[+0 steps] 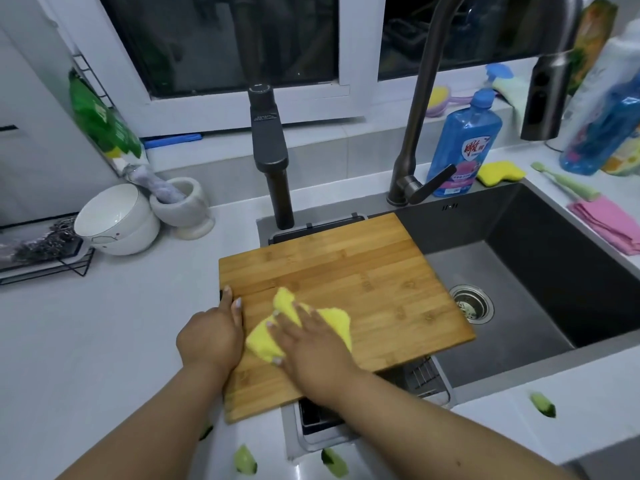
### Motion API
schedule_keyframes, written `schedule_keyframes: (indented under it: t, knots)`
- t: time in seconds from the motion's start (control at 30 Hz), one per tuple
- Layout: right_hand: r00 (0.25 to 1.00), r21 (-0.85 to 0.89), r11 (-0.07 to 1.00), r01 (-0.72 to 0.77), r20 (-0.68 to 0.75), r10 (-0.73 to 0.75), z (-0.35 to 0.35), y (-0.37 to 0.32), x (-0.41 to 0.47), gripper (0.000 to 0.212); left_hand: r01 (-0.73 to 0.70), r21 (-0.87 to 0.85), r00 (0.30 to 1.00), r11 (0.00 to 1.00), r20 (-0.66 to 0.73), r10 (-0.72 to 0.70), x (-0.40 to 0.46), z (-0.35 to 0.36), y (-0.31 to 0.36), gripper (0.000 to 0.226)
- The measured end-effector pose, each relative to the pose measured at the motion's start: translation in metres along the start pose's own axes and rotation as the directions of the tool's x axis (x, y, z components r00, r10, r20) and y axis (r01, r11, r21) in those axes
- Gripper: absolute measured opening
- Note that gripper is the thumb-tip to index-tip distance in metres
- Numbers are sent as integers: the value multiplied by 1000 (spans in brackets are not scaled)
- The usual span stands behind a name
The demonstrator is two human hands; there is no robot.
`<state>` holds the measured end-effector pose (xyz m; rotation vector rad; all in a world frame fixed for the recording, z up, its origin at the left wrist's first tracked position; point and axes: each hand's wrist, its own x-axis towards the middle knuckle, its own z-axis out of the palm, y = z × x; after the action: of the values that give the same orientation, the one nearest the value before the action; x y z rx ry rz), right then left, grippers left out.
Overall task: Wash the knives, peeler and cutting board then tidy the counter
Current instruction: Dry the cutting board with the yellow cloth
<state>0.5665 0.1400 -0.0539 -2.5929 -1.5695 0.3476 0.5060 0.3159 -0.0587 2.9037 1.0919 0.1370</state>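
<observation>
The board (346, 296) lies flat over the sink's (540, 271) left part, its left end on the table (104, 341), long axis running left to right and skewed slightly. The left hand (211, 336) grips the board's left edge, fingers curled over it. The right hand (311, 344) presses a yellow cloth (332, 320) flat on the board with fingers straight. The sink basin holds only its drain (471, 303).
</observation>
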Motion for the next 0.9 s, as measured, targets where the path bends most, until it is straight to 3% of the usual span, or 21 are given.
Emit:
schedule_keyframes:
  t: [0.1, 0.2, 0.37, 0.5, 0.6, 0.77, 0.9]
  knots:
    - [999, 14, 999, 43, -20, -43, -9, 11, -9, 60, 7, 8, 1000, 1000, 18, -7, -1, -4, 0, 56]
    - [981, 83, 983, -162, -94, 170, -20, 62, -19, 55, 14, 2, 999, 1000, 32, -14, -3, -6, 2, 57]
    - [840, 190, 851, -489, -158, 519, -38, 138, -25, 48, 43, 5, 997, 999, 59, -43, -3, -10, 5, 58]
    - [706, 285, 698, -657, -92, 702, -51, 173, -16, 46, 185, 1, 978, 983, 100, -184, 0, -14, 12, 52]
    - [673, 388, 611, -690, 32, 739, -54, 185, -8, 50, 371, -73, 919, 926, 171, -355, 10, -14, 23, 56]
    - [681, 382, 615, -690, 55, 731, -52, 190, -4, 60, 620, -173, 764, 765, 353, -540, 35, -21, 37, 62]
    - [701, 480, 595, -644, 59, 711, -60, 197, -6, 54, 712, -215, 695, 669, 347, -629, 38, -31, 46, 62]
